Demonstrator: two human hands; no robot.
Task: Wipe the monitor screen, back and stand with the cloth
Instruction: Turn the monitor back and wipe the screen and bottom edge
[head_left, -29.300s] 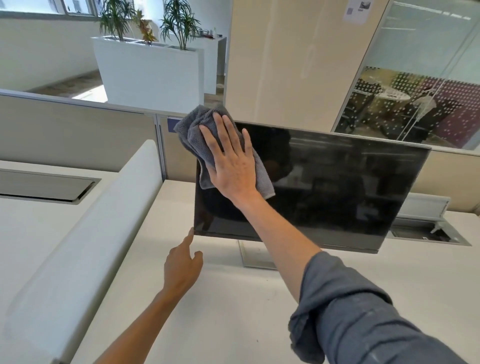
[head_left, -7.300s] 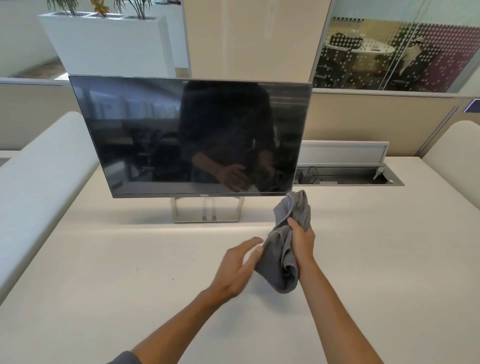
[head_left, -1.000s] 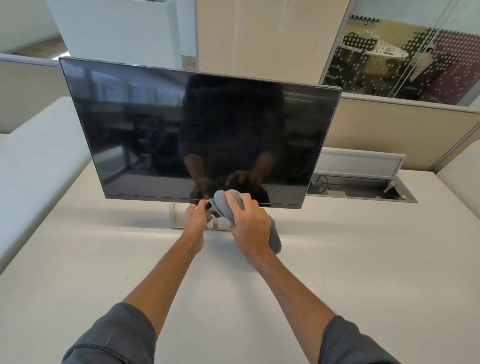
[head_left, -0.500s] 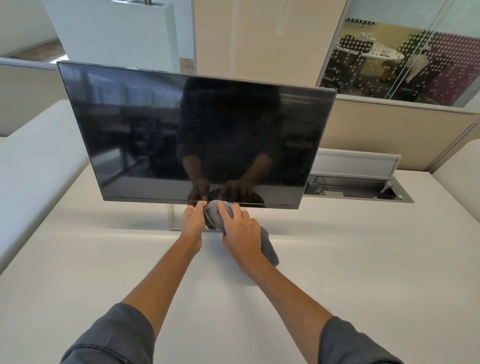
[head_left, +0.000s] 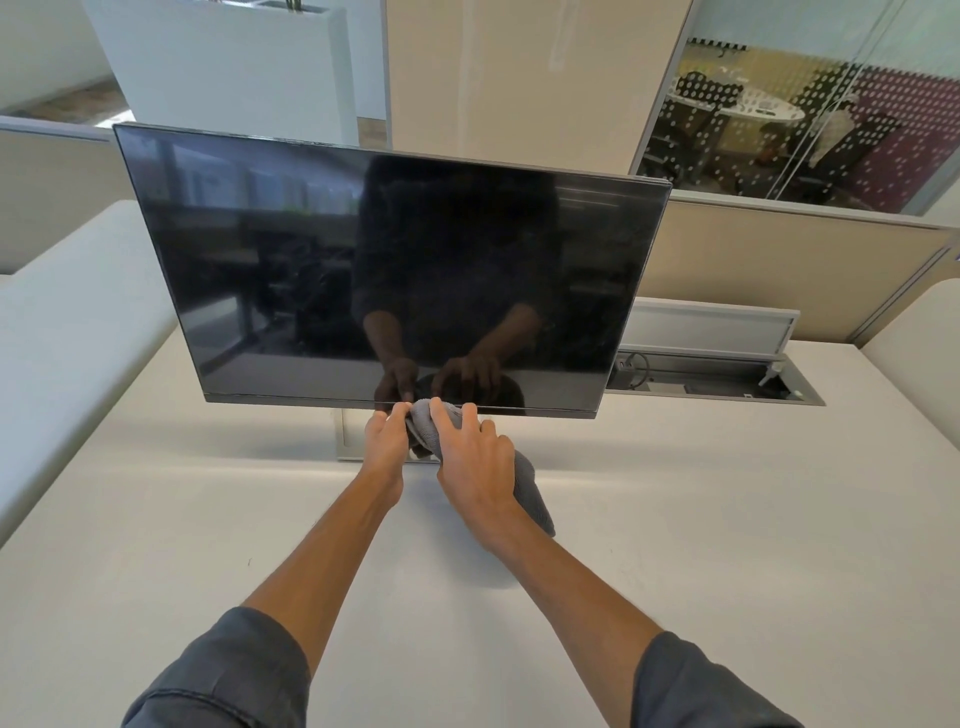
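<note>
Right hand (head_left: 475, 467): the grey cloth (head_left: 524, 493) is gripped with the fingers curled over the bunched top of it, index and middle slightly spread, fingertips just under the bottom bezel of the monitor (head_left: 395, 270). The rest of the cloth hangs out from under the palm toward the near right, over the desk (head_left: 727, 545).

Left hand (head_left: 384, 441): the fingers are held close together and curled forward, and the far left end of the cloth is pinched right at the bezel edge. Whether the thumb is on the cloth or on the bezel cannot be told; the tips are hidden by the hand itself.

The monitor stands at the far centre of the desk, screen dark and facing the camera, top edge tilted away. Both hands and the cloth are reflected in the lower part of the screen.

The stand (head_left: 345, 436) is mostly hidden: only a pale vertical strip and part of the base are seen left of the left hand; the rest is covered by hands and cloth.

No writing can be read: the middle of the bezel is covered by the hands and cloth.

An open cable tray (head_left: 727, 379) is recessed in the desk to the far right, with a cable loop inside; contents are too small to make out. Both grey sleeves (head_left: 223, 680) are cut off by the near frame edge.
</note>
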